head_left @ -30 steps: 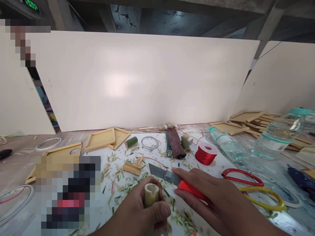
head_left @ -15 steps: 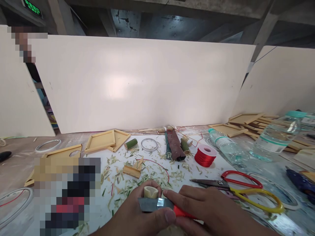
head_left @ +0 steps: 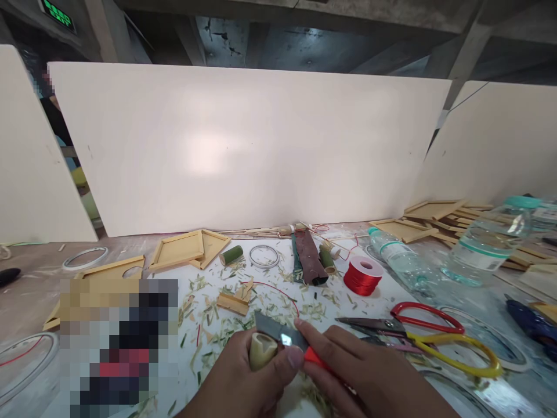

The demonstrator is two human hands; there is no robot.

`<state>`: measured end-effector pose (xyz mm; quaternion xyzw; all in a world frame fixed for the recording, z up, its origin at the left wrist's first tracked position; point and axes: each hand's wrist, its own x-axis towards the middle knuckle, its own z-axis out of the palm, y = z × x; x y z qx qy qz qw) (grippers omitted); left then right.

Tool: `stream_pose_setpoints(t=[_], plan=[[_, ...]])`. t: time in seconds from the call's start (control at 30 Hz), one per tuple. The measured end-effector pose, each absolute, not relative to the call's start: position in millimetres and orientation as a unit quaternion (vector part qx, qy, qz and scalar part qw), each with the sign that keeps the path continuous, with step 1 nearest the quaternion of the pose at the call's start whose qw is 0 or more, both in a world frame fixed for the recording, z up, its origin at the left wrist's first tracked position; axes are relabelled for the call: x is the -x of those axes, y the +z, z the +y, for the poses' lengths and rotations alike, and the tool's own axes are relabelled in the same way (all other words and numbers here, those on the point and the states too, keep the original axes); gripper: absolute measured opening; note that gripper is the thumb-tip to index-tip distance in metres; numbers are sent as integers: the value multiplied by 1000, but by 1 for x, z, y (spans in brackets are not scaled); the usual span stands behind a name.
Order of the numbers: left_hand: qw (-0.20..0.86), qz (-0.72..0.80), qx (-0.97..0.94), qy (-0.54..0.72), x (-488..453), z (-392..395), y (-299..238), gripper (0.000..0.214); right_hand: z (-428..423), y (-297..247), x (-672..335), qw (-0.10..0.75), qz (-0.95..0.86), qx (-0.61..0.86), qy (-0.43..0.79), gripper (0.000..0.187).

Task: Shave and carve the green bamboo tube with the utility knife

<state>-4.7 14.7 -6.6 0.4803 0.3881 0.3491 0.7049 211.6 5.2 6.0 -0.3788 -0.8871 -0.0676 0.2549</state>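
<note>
My left hand [head_left: 237, 380] grips a short pale bamboo tube [head_left: 260, 350], its hollow end tilted up and toward the right. My right hand [head_left: 369, 380] holds a knife with an orange-red handle [head_left: 314, 358]; its grey blade [head_left: 275, 329] lies across the tube's top rim, with my right forefinger stretched along the blade's back. My left thumb presses near the blade beside the tube. Green and pale bamboo shavings [head_left: 217, 325] litter the white sheet in front of both hands.
Scissors with red and yellow handles [head_left: 418, 337] lie right of my hands. Behind are a red thread spool [head_left: 363, 274], a green bamboo piece [head_left: 231, 254], a tape ring [head_left: 264, 255], wooden frames [head_left: 187, 248], two water bottles [head_left: 402, 261], and white boards [head_left: 243, 145] as a back wall.
The blade has moved from beyond the tube, then across its near side, to resting on its rim. The tube now tilts right. The scissors' blades, hidden a second ago, are uncovered.
</note>
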Motion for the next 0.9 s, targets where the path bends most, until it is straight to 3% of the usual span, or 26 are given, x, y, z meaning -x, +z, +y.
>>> stream_pose_setpoints(t=[0.2, 0.43, 0.7, 0.9], plan=[[728, 360, -461, 357, 6, 19, -13, 55, 13, 14, -228, 267, -865, 422, -47, 43], [787, 335, -363, 369, 0, 16, -10, 59, 14, 15, -224, 257, -884, 389, -18, 47], [739, 323, -492, 329, 7, 17, -4, 61, 15, 17, -223, 254, -891, 376, 5, 41], [779, 276, -446, 345, 10, 20, -14, 64, 12, 20, -220, 209, -919, 333, 19, 33]])
